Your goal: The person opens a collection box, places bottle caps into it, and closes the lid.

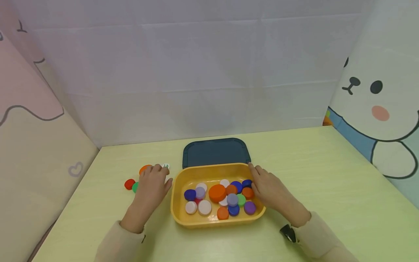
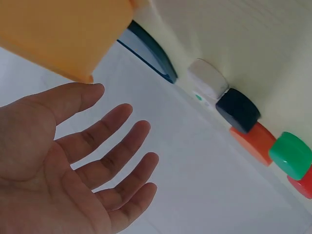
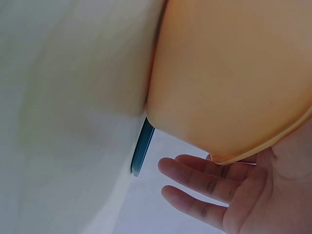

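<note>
A yellow plastic box [image 1: 180, 221] stands on the table, holding several round plastic bottle caps [image 1: 204, 207] in white, orange, blue, purple and green. My right hand [image 1: 271, 187] rests on its right rim near the back corner. In the right wrist view its fingers [image 3: 202, 183] look loosely extended beside the rim; the thumb is hidden. My left hand [image 1: 150, 185], holding nothing, hovers just left of the box with fingers spread. Beyond it lie a red cap [image 1: 129, 184], a green cap [image 2: 290, 155], an orange cap [image 2: 254, 143], a dark cap [image 2: 238, 110] and a white cap [image 2: 207, 78].
A dark blue lid [image 1: 216, 153] lies flat behind the box. White cloth [image 1: 209, 80] hangs along the table's back edge, and printed cloth panels flank both sides. A small black piece [image 1: 288, 233] shows by the right sleeve.
</note>
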A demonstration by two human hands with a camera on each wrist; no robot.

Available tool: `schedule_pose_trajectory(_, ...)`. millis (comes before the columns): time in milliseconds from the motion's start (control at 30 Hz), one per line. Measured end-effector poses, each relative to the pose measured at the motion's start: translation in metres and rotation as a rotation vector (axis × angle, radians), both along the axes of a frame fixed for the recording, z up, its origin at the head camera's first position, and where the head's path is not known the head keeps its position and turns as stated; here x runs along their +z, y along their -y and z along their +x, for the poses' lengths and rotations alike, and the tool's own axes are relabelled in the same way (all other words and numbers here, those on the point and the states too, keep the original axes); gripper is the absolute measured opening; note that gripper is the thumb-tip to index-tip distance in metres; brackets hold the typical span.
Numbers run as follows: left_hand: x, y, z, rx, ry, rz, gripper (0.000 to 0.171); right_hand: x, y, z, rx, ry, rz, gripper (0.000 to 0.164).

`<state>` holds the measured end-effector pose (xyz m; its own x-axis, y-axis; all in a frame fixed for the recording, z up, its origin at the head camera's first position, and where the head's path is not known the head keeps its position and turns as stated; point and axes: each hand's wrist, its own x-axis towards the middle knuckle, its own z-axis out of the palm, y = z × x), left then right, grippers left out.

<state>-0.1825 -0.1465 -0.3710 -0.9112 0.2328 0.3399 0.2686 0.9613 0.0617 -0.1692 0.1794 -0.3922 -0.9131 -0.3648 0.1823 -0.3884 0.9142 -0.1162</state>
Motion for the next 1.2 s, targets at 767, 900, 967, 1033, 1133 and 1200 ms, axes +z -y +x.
schedule_pose_trajectory(767,-0.035,0.033,-0.023,0.021,0.109,-0.043,0.035,0.002,0.002,0.0,-0.005,0.019,0.005,0.052)
schedule_pose_trajectory(900,-0.037,0.033,-0.025,0.03,0.116,-0.052,0.034,0.001,0.001,0.0,-0.007,0.007,0.006,0.053)
schedule_pose_trajectory(967,-0.037,0.032,-0.026,0.032,0.111,-0.062,0.033,0.001,0.001,0.0,-0.008,0.001,0.01,0.053)
schedule_pose_trajectory(1033,-0.037,0.032,-0.026,0.031,0.106,-0.071,0.033,0.001,0.0,0.001,-0.01,-0.002,0.015,0.053)
schedule_pose_trajectory(1133,-0.034,0.031,-0.026,0.034,0.103,-0.076,0.033,0.001,0.0,0.001,-0.013,-0.005,0.022,0.053)
schedule_pose_trajectory(1200,-0.032,0.03,-0.025,0.037,0.101,-0.074,0.034,0.001,0.0,0.001,-0.014,-0.009,0.025,0.053)
